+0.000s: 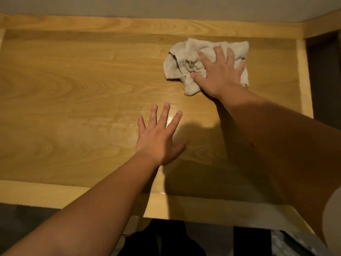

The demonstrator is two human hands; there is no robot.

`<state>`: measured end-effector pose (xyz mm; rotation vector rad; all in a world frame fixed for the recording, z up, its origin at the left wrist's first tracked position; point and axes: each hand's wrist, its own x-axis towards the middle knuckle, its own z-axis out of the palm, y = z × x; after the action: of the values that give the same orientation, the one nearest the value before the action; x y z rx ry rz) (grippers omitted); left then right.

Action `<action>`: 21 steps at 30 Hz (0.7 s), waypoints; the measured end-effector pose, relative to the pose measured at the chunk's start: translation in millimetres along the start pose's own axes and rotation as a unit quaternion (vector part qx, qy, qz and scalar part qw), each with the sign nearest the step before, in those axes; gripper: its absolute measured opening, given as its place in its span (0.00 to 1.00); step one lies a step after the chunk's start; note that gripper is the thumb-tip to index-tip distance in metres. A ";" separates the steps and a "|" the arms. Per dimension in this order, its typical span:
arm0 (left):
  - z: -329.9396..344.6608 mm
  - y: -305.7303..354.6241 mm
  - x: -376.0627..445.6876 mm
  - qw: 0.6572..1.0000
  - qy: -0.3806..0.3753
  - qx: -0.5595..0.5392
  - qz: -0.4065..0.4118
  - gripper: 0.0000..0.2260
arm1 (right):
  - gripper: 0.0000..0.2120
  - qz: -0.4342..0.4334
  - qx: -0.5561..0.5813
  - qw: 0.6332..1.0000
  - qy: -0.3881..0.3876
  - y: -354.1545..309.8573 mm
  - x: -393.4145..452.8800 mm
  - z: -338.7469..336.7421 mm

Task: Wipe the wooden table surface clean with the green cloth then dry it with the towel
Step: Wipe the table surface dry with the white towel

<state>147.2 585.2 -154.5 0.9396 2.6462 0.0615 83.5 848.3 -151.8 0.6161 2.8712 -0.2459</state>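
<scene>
The fingers (pixel 220 54) of the right hand (pixel 219 72) are spread wide and lie flat on a crumpled pale towel (pixel 186 63), pressing it down rather than gripping it. The thumb points left across the cloth, and the palm covers the towel's near right part, so that portion is hidden. The towel sits on the far right area of the wooden surface (pixel 73 85), close to the raised far border and near the right border. Its folds are bunched toward the middle, with a darker creased patch just left of the hand; whether that is dirt or shadow is hard to tell.

The left hand (pixel 158 137) holds nothing. Its fingers are straight and fanned apart, pointing away from the person, over the middle of the surface, well apart from the towel. Whether the palm touches the wood or hovers just above it cannot be told. The thumb edge is blurred against a dark shadow to its right.

Both bare forearms reach in from the bottom of the view; the right one is large, dark and cut off by the right edge. A shadow falls across the near right part of the surface. A paler wooden frame borders the grained top. A small glossy patch shows beside the left fingertips. Below the near edge, only dark, unclear shapes appear. A green cloth cannot be seen in this view.
</scene>
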 end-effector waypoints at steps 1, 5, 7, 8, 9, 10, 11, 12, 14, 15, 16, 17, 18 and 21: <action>0.3 0.1 0.1 1.000 0.000 0.004 0.000 0.39 | 0.37 -0.003 0.000 1.000 -0.003 0.0 -17.9 2.4; 1.8 0.5 -0.5 1.000 0.006 -0.001 0.003 0.35 | 0.36 0.001 -0.004 1.000 0.002 2.8 -95.7 17.9; 1.4 1.6 -0.7 1.000 0.012 -0.002 0.004 0.32 | 0.36 0.013 -0.005 1.000 0.010 0.8 -132.9 25.8; 1.5 1.7 -1.2 1.000 0.014 -0.002 0.004 0.32 | 0.35 0.020 -0.006 1.000 0.010 -1.0 -151.1 30.4; 2.2 2.0 -1.3 1.000 0.017 -0.002 0.005 0.33 | 0.34 0.026 -0.007 1.000 0.010 -2.1 -168.6 35.1; 2.9 1.7 -1.0 1.000 0.020 -0.002 0.005 0.34 | 0.34 0.027 -0.006 1.000 0.011 -3.2 -186.4 40.1; 3.3 1.3 -0.1 1.000 0.024 -0.002 0.005 0.35 | 0.33 0.026 -0.001 1.000 0.012 -4.3 -204.1 44.3; 3.9 0.7 0.6 1.000 0.027 -0.001 0.005 0.35 | 0.32 0.022 0.007 1.000 0.016 -5.7 -221.9 47.7; 6.0 -1.1 1.1 1.000 0.022 0.010 0.003 0.36 | 0.31 0.013 0.021 0.999 0.034 -9.2 -255.2 53.3; 6.9 -2.1 1.3 1.000 0.014 0.019 0.002 0.38 | 0.31 0.009 0.025 0.999 0.047 -10.9 -270.2 56.2; 8.0 -2.7 1.6 1.000 0.008 0.026 0.003 0.38 | 0.31 0.004 0.025 0.998 0.060 -12.0 -284.9 59.9; 8.7 -2.9 2.4 1.000 0.009 0.029 0.005 0.37 | 0.31 -0.003 0.020 0.997 0.071 -11.9 -298.8 64.1; 8.7 -2.4 3.3 1.000 0.013 0.027 0.005 0.36 | 0.31 -0.013 0.013 0.997 0.078 -11.4 -312.1 69.1; 5.1 1.5 2.1 1.000 0.021 0.017 -0.002 0.33 | 0.33 -0.038 -0.006 0.997 0.072 -8.7 -340.1 81.6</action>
<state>148.2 587.3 -159.7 0.9548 2.6945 0.0357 396.7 692.2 -153.7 0.5437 3.0368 -0.2024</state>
